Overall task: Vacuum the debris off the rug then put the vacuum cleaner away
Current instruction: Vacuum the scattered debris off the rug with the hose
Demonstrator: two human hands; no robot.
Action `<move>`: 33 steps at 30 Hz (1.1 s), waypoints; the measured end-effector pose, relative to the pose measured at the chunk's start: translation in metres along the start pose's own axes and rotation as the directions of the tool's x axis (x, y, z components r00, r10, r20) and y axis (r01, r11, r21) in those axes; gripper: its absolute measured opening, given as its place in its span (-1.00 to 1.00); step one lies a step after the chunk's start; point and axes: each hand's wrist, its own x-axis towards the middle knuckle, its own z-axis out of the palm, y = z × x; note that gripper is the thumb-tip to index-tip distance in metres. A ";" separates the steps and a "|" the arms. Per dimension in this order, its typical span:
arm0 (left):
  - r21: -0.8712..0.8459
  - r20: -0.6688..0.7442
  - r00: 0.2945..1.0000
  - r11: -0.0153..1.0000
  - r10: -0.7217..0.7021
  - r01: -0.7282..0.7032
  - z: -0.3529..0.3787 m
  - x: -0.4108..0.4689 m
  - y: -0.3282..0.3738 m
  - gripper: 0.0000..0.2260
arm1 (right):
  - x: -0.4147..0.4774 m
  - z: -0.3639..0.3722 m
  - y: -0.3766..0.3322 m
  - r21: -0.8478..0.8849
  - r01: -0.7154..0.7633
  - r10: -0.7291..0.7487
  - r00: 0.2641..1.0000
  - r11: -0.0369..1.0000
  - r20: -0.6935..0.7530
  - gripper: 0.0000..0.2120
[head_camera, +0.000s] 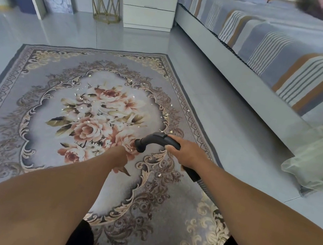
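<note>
Step in hand: opening of the vacuuming, by the look of things; debris (82, 95) not yet lifted, putting away well off.
Rug (34, 118): flat on the floor (213, 77), right edge running alongside the bed (268, 54), far edge toward the drawers (148, 3).
Debris: pale flecks scattered over the flower pattern at the rug's middle, thinner toward the right edge, a few just beside the handle (154, 140), one or two nearer the near edge.
Right grip (183, 152): closed round the black curved handle, fingers over the top, thumb on the near side.
Handle: held above the rug, right of the middle, mouth turned down and left. No wand or floor head visible on the mouth.
Hose (202, 184): ribbed, leaving the back of the right grip toward the rug's near right corner, then hidden behind the right forearm.
Vacuum body: not in view.
Left grip (121, 156): reached low, just beside the handle's mouth, fingers hidden behind the wrist. Cannot tell whether open, closed or holding anything.
Next move, as judged: mouth lowered to the pile and swept across the middle cluster first, then out to the strays by the right edge.
Needs: a low, steady pass; hose slack kept clear of the flecks so as not to scatter them.
Doubt: whether a nozzle must go on first, not readable from here.
</note>
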 end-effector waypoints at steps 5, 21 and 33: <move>-0.026 -0.008 0.999 0.998 -0.053 0.053 0.001 -0.002 -0.012 -0.68 | 0.008 0.013 -0.015 -0.109 0.025 -0.024 1.000 0.994 0.011 -0.45; -0.161 -0.040 0.999 0.987 -0.037 0.030 0.015 0.025 -0.035 -0.87 | 0.071 0.087 -0.048 -0.099 -0.072 0.067 0.997 0.992 -0.049 -0.50; -0.098 -0.001 1.000 0.995 -0.010 0.009 0.019 0.037 -0.025 -0.89 | 0.065 0.089 -0.037 -0.045 -0.113 0.112 0.993 0.993 -0.038 -0.52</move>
